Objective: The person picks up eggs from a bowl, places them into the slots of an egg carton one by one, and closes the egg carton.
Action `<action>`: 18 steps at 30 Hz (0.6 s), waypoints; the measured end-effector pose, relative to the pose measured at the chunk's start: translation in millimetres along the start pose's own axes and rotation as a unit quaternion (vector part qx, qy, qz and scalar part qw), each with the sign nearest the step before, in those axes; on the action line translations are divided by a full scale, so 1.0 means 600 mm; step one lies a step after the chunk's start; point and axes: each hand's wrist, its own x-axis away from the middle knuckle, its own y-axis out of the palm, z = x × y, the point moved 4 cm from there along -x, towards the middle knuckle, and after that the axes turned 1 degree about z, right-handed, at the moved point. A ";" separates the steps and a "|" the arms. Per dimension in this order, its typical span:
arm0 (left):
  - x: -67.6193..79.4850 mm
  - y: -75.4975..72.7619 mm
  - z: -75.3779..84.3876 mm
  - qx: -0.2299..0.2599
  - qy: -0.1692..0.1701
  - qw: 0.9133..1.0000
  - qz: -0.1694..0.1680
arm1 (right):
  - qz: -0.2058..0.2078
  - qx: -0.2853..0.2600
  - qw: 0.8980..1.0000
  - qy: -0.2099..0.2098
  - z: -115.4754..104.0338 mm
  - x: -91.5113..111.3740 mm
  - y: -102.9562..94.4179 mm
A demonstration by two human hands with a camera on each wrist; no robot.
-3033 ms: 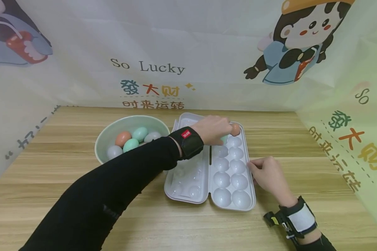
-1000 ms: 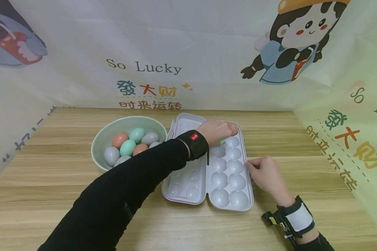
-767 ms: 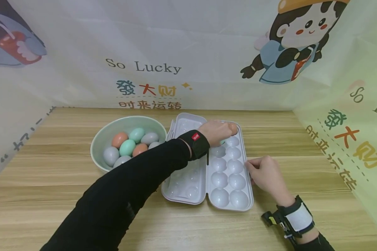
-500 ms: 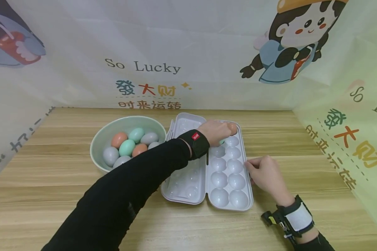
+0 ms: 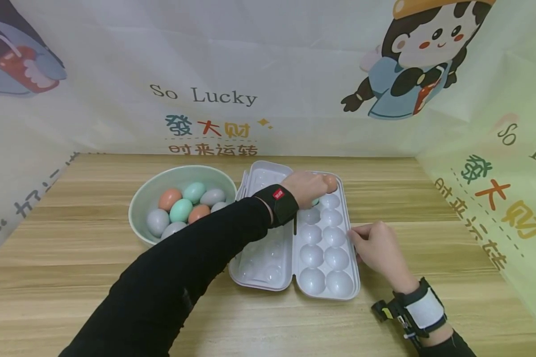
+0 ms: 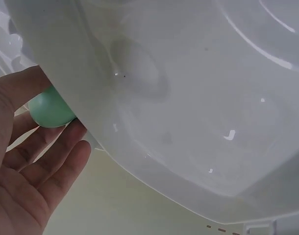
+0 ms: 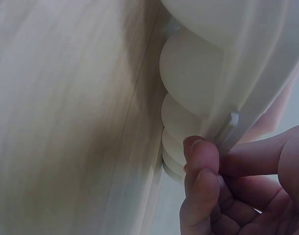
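Head view: a white egg carton (image 5: 324,246) lies unfolded beside a bowl (image 5: 144,201) of eggs (image 5: 181,210)

A person in black sleeves works at a wooden table (image 5: 397,191). The left hand (image 5: 304,188) reaches over the carton's lid (image 5: 268,255) to the far end of the cups. In the left wrist view its thumb and fingers bend loosely round a green egg (image 6: 50,108); the lid's edge hides part of the grip. From above, only a sliver of that egg shows beneath the hand, at the far cups, so whether it is seated cannot be told. A brown egg (image 5: 330,182) sits in the far right corner, just beyond the fingertips.

The right hand (image 5: 379,248) pinches the carton's right edge between thumb and forefinger, its other fingers curled in; the right wrist view shows the fingertips at a small tab (image 7: 229,128) on the rim.

The pale green bowl stands to the left, holding brown, green and greyish eggs, partly covered by the left sleeve (image 5: 174,267). Behind hangs a pale printed sheet (image 5: 295,64) reading "So Lucky".
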 end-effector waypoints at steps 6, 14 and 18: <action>0.004 -0.006 -0.010 0.028 0.005 1.000 0.001 | -0.001 -0.005 1.000 -0.003 -0.001 0.000 -0.001; 0.023 -0.030 -0.021 0.030 -0.003 1.000 -0.007 | 0.001 0.000 1.000 -0.006 -0.004 0.001 -0.001; 0.032 -0.039 -0.025 0.019 -0.014 1.000 -0.008 | 0.003 -0.001 1.000 -0.005 -0.005 0.002 -0.001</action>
